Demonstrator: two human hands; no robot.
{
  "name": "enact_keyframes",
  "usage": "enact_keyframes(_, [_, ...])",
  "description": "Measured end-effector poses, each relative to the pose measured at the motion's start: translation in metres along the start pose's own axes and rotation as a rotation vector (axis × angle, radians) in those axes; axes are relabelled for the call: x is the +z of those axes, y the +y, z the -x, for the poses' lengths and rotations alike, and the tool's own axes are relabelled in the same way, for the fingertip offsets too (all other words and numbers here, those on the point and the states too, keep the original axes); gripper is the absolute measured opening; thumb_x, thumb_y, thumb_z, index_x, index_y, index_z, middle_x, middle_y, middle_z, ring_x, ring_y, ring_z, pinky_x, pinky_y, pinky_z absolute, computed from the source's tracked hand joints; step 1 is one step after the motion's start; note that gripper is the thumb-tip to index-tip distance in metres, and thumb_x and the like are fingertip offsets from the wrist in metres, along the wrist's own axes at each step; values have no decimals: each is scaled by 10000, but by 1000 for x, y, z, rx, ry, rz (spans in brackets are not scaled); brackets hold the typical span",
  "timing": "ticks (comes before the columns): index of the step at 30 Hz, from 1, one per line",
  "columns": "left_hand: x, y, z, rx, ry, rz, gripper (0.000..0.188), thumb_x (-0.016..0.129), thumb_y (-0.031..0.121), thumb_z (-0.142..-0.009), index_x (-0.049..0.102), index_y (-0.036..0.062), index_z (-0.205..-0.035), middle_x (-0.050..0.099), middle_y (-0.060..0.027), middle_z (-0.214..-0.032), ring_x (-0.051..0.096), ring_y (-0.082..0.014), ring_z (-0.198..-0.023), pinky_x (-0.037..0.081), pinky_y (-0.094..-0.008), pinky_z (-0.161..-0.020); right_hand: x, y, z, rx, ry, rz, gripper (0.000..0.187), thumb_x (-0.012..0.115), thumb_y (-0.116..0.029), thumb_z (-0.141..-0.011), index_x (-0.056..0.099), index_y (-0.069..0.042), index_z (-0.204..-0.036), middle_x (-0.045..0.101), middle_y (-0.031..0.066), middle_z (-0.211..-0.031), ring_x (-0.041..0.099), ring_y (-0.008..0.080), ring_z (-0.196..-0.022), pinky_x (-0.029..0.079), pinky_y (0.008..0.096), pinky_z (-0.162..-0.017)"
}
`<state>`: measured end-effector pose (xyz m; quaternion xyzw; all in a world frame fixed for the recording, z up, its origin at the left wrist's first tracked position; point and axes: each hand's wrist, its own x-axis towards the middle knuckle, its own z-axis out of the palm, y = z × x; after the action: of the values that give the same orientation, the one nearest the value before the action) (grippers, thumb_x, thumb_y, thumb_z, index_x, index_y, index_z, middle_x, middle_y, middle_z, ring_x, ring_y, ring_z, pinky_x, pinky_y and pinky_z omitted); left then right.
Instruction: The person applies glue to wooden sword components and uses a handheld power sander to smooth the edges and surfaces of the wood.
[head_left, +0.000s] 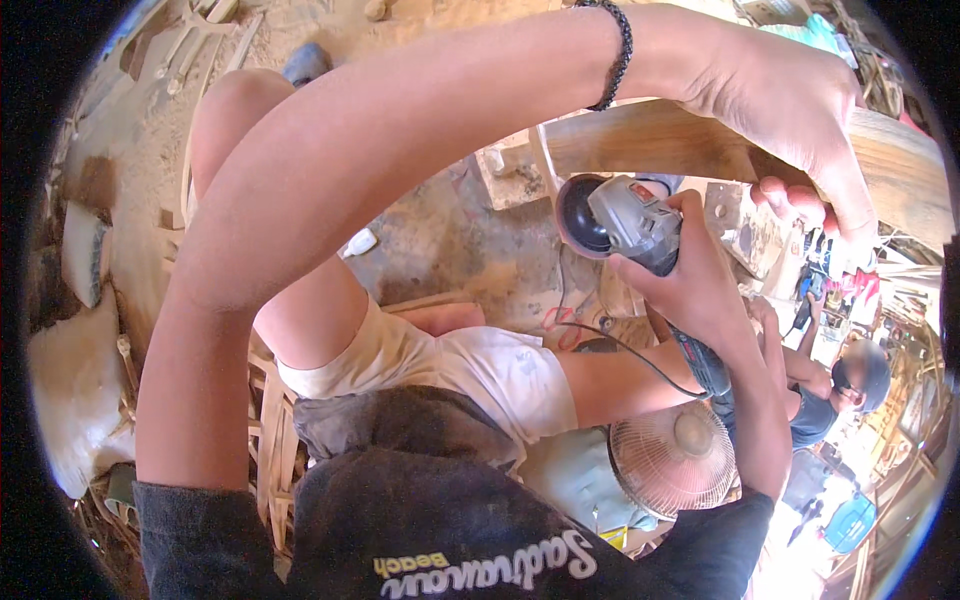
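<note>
Sawdust-strewn workshop floor lies below me. Up at top right, my left hand wraps fingers over the wooden beam to steady it, while my right hand clenches the grey angle grinder just beneath, disc toward the wood.

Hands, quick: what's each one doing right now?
Left hand: closed around the wooden beam.
Right hand: closed on the grey angle grinder.

A round fan stands low right, pale sacks lie left on the sawdust-covered floor
</note>
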<state>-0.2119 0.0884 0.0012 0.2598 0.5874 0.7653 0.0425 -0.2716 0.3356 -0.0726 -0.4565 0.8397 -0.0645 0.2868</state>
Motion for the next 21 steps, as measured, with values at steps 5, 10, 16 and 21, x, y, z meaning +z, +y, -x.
enact_keyframes(5, [0,2,1,-24,-5,27,298,826,137,-881,722,-122,-985,675,-96,-676,559,-102,-454,460,-255,-416,18,8,-11,-122,-10,-38,794,893,-398,-842,452,38,-1340,655,337,-1156,712,473,-1062,556,507,-910])
enact_keyframes(10, [10,2,17,-33,5,81,330,830,131,-871,720,-149,-1008,692,-109,-691,575,-107,-461,476,-255,-420,15,7,-11,-80,-42,-38,794,894,-410,-838,462,41,-1328,661,346,-1154,712,489,-1051,560,513,-903])
enact_keyframes(16, [16,-14,19,74,-2,56,362,814,158,-885,712,-155,-1035,708,-118,-720,610,-120,-501,504,-254,-448,6,4,-12,-18,-7,55,808,894,-413,-835,454,41,-1338,650,356,-1205,706,491,-1096,564,510,-917])
enact_keyframes(21, [17,-18,24,80,-11,51,359,803,178,-896,711,-141,-1034,707,-112,-728,617,-120,-524,511,-256,-466,-1,-1,-8,3,-5,61,808,892,-407,-837,449,44,-1340,661,337,-1202,705,479,-1117,557,510,-934])
